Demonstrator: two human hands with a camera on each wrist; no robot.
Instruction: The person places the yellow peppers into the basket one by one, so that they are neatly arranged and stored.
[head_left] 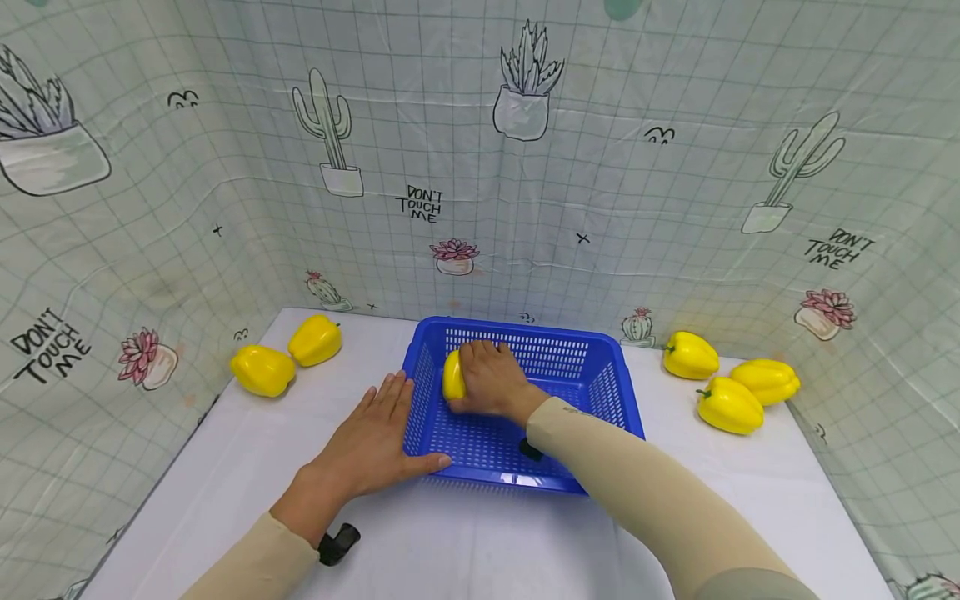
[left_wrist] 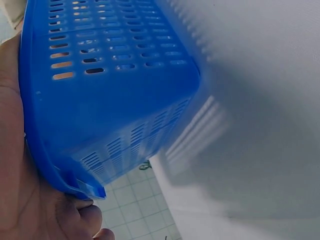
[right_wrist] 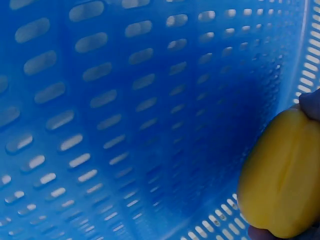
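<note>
A blue plastic basket [head_left: 517,479] with slotted walls stands on the white table. Inside its left part, my right hand [head_left: 491,379] grips a yellow bell pepper [head_left: 453,377]. In the right wrist view this bell pepper [right_wrist: 280,175] is held between thumb and fingers at the right edge, close to the basket's slotted wall. My left hand [head_left: 375,442] rests along the basket's left side, fingers extended and thumb across the front rim. The left wrist view shows its palm [left_wrist: 15,190] against the rim of the basket [left_wrist: 100,110], with the fingertips partly hidden behind it.
Two yellow bell peppers [head_left: 262,371] lie on the table at the back left. Three more bell peppers [head_left: 731,406] sit grouped at the back right. A patterned grid cloth [head_left: 480,167] hangs behind and on both sides of the table [head_left: 420,550].
</note>
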